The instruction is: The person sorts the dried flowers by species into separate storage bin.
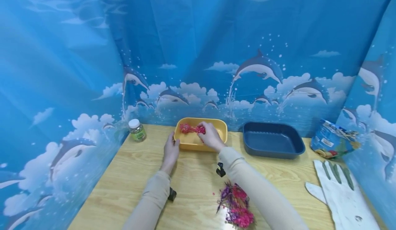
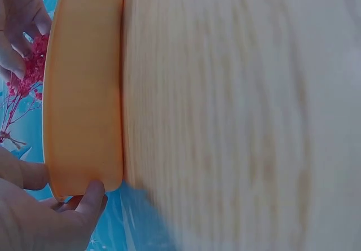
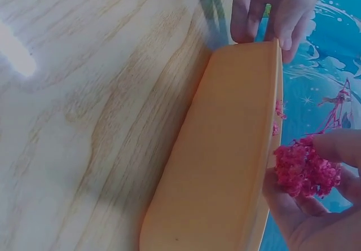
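A yellow-orange rectangular tub [image 1: 194, 147] stands at the back of the table. My left hand [image 1: 171, 151] grips its left end, thumb at the rim and fingers against the outer wall [image 2: 84, 93]. Over the tub, my right hand [image 1: 211, 136] holds a bunch of small pink dried flowers [image 3: 307, 169] between thumb and fingers, with thin stems trailing from it. More pink blossom [image 1: 185, 128] shows at the tub's left side; whether it is loose or part of the held bunch I cannot tell. Nearer the front lies a pile of pink and purple dried flowers [image 1: 236, 206], partly beside my right sleeve.
To the right of the tub stands a dark blue tray [image 1: 273, 152]. A white-lidded jar [image 1: 137, 131] is at the back left. A blue printed bag [image 1: 332, 140] and white gloves [image 1: 343, 195] lie at the right. Dolphin-print curtains [image 1: 198, 51] enclose the table [image 1: 123, 188].
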Motion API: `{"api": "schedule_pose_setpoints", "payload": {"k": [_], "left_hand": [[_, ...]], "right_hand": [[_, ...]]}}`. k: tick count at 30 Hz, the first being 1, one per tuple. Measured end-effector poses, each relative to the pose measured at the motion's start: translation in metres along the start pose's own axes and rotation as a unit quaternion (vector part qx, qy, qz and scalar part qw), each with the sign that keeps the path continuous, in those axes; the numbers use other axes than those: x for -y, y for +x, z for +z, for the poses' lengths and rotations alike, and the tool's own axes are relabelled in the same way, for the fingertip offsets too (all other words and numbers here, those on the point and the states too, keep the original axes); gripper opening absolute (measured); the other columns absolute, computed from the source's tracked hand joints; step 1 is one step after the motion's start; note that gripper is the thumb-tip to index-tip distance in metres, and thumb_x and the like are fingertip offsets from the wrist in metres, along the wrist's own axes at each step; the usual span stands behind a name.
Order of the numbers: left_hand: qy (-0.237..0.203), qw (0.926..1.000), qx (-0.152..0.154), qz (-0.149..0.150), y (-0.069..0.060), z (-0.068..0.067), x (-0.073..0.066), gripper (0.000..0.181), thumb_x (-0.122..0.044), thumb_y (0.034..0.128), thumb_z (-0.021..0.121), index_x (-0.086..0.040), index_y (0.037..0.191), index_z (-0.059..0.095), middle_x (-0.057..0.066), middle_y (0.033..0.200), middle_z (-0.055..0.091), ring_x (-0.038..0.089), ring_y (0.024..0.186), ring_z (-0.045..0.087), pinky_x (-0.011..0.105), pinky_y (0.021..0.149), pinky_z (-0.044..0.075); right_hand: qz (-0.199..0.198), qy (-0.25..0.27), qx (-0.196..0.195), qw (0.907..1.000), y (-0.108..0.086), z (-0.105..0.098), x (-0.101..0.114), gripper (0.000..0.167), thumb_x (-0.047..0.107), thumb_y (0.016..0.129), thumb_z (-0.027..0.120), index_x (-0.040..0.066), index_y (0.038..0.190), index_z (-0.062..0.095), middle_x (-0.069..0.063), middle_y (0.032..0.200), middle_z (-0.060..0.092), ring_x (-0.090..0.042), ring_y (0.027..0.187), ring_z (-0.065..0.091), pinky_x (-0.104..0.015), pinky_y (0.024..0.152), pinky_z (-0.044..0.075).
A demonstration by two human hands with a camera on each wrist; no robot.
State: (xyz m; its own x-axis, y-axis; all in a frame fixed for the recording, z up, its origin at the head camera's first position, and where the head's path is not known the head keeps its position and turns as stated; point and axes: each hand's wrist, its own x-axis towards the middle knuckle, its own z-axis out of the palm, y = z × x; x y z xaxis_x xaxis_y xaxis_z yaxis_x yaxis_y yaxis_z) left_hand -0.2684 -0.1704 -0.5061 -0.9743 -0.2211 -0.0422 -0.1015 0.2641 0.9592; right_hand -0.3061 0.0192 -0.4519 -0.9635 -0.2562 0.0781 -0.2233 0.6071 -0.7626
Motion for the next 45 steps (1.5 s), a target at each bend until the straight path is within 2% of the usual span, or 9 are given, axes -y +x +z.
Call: {"api": "schedule_pose_setpoints", "payload": {"k": [5, 8, 11, 18, 20, 25, 33, 39, 45], "left_hand": [[0.006, 1.0000, 0.003, 0.004, 0.000, 0.005, 0.001, 0.058, -0.012, 0.1125, 0.044, -0.002, 0.166, 0.024, 0.025, 0.170, 0.031, 0.044, 0.155, 0.038, 0.054, 0.128, 0.038], [0.003, 1.0000, 0.006, 0.006, 0.000, 0.006, 0.002, 0.058, -0.013, 0.1127, 0.044, -0.003, 0.166, 0.024, 0.025, 0.171, 0.031, 0.044, 0.155, 0.038, 0.054, 0.128, 0.038], [0.000, 0.9999, 0.011, 0.006, -0.001, 0.007, 0.004, 0.058, -0.013, 0.1130, 0.043, -0.003, 0.167, 0.023, 0.024, 0.171, 0.030, 0.044, 0.155, 0.037, 0.053, 0.128, 0.038], [-0.001, 0.9999, 0.015, 0.006, -0.003, 0.008, 0.004, 0.058, -0.014, 0.1133, 0.043, -0.005, 0.167, 0.023, 0.023, 0.171, 0.031, 0.044, 0.154, 0.039, 0.054, 0.127, 0.039], [-0.001, 0.9999, 0.015, 0.007, -0.003, 0.008, 0.005, 0.058, -0.014, 0.1132, 0.043, -0.004, 0.167, 0.024, 0.024, 0.171, 0.032, 0.044, 0.154, 0.040, 0.054, 0.127, 0.040], [-0.005, 0.9999, 0.013, 0.008, -0.003, 0.006, 0.007, 0.058, -0.014, 0.1131, 0.043, -0.004, 0.167, 0.024, 0.024, 0.170, 0.032, 0.044, 0.153, 0.040, 0.054, 0.127, 0.040], [-0.001, 0.9999, 0.005, 0.013, -0.002, 0.001, 0.011, 0.058, -0.015, 0.1133, 0.043, -0.004, 0.167, 0.023, 0.025, 0.170, 0.032, 0.045, 0.153, 0.040, 0.054, 0.126, 0.041], [-0.004, 0.9998, 0.017, 0.007, -0.001, 0.000, 0.010, 0.059, -0.017, 0.1139, 0.042, -0.005, 0.168, 0.021, 0.023, 0.172, 0.030, 0.043, 0.155, 0.039, 0.053, 0.127, 0.040], [-0.009, 0.9997, 0.014, 0.015, 0.001, -0.001, 0.010, 0.058, -0.015, 0.1138, 0.042, -0.003, 0.167, 0.021, 0.025, 0.170, 0.031, 0.044, 0.154, 0.039, 0.053, 0.127, 0.040]], "right_hand": [[-0.005, 0.005, 0.006, 1.0000, 0.001, 0.000, -0.004, 0.039, 0.010, 0.101, 0.067, 0.006, 0.139, 0.061, -0.018, 0.130, 0.061, -0.027, 0.106, 0.059, -0.038, 0.085, 0.056], [-0.012, 0.020, 0.027, 0.9994, -0.001, -0.001, -0.008, 0.046, 0.009, 0.101, 0.067, 0.002, 0.145, 0.056, -0.021, 0.141, 0.060, -0.036, 0.121, 0.061, -0.048, 0.098, 0.058], [-0.014, 0.027, 0.049, 0.9983, -0.003, -0.004, -0.014, 0.050, 0.011, 0.102, 0.064, 0.001, 0.149, 0.051, -0.023, 0.152, 0.056, -0.041, 0.136, 0.058, -0.054, 0.111, 0.055], [0.018, 0.053, 0.062, 0.9965, -0.012, -0.023, -0.018, 0.049, 0.018, 0.108, 0.057, 0.007, 0.154, 0.047, -0.022, 0.160, 0.048, -0.039, 0.130, 0.063, -0.051, 0.102, 0.060], [0.018, 0.056, 0.063, 0.9963, -0.015, -0.030, -0.017, 0.049, 0.019, 0.108, 0.056, 0.007, 0.155, 0.046, -0.021, 0.161, 0.046, -0.040, 0.133, 0.061, -0.052, 0.108, 0.057], [0.001, 0.064, 0.070, 0.9955, -0.022, -0.048, -0.016, 0.048, 0.017, 0.109, 0.055, 0.005, 0.155, 0.045, -0.023, 0.161, 0.045, -0.043, 0.134, 0.061, -0.055, 0.112, 0.055], [-0.028, 0.077, 0.078, 0.9936, -0.046, -0.075, -0.010, 0.047, 0.014, 0.109, 0.057, 0.009, 0.155, 0.047, -0.019, 0.162, 0.046, -0.045, 0.140, 0.056, -0.055, 0.115, 0.053], [-0.025, 0.101, 0.093, 0.9902, -0.069, -0.089, -0.016, 0.045, 0.018, 0.109, 0.057, 0.013, 0.153, 0.049, -0.018, 0.162, 0.046, -0.041, 0.138, 0.057, -0.056, 0.113, 0.055], [-0.039, 0.109, 0.100, 0.9881, -0.090, -0.095, -0.022, 0.044, 0.015, 0.108, 0.059, 0.010, 0.151, 0.052, -0.017, 0.160, 0.049, -0.045, 0.142, 0.053, -0.056, 0.113, 0.055]]}}
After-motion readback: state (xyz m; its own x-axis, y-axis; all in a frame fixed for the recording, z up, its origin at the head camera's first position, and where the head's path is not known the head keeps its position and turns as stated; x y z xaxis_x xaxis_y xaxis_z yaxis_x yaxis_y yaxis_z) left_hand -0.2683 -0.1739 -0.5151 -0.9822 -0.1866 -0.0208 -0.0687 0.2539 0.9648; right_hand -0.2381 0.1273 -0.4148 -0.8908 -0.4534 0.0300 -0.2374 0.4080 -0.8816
